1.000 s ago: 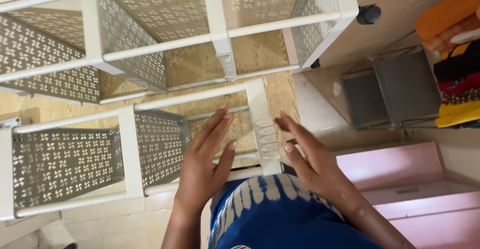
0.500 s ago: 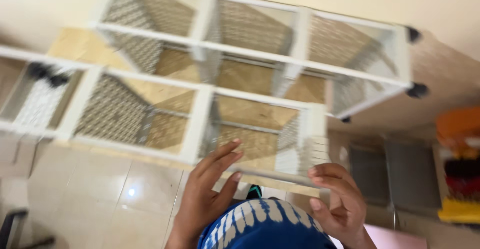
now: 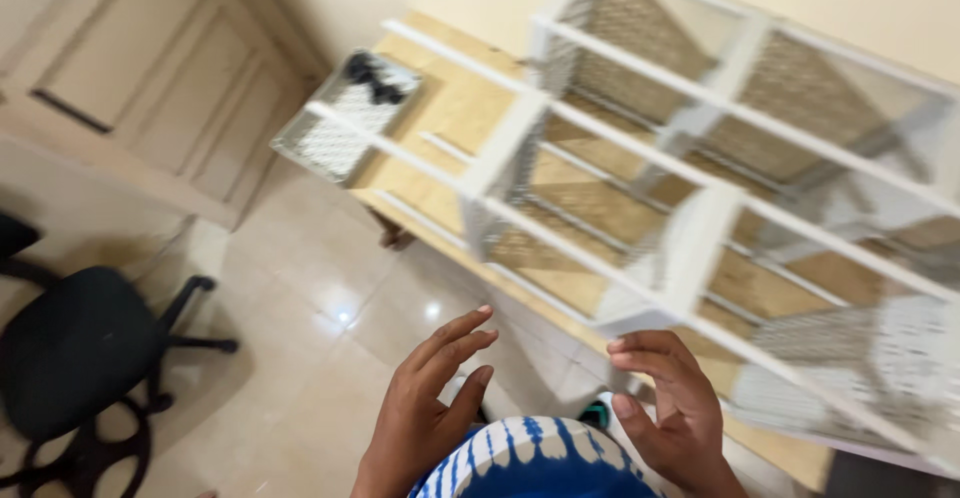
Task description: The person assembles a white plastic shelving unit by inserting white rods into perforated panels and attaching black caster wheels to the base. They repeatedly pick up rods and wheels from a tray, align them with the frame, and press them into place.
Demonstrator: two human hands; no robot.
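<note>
Left hand (image 3: 432, 408): held open in the air, fingers spread and slightly curled, palm turned toward the other hand; gripped nothing, touched nothing.
Right hand (image 3: 668, 403): open too, fingers bent inward in a loose claw; held nothing; fingertips just below the lower front corner of the rack, contact not possible to tell through the blur.
Rack (image 3: 700, 208): white frame of bars with perforated mesh panels, lying on its side on the bench; nearest thing to both hands, above and to the right of them.
Rack compartments: open boxes between the bars, nothing seen inside; wood of the bench visible through the mesh.
Bench (image 3: 450, 108): light wood top, set along the cream wall; front edge ran diagonally just beyond the fingertips.
Tray (image 3: 345, 118): small mesh panel or tray at the far left end of the bench, well apart from the hands; a few small black parts (image 3: 370, 76) lay on it, too blurred to tell what kind.
Chair (image 3: 75, 358): black office chair on a wheeled base, on the floor to the left, well apart from the hands.
Floor (image 3: 300, 358): glossy pale tiles, with a bright glint of light.
Door (image 3: 140, 68): panelled, beige, upper left behind the chair.
Garment (image 3: 540, 463): blue cloth with white marks at the bottom edge, between the two wrists.
In the way: nothing between hands and rack.
</note>
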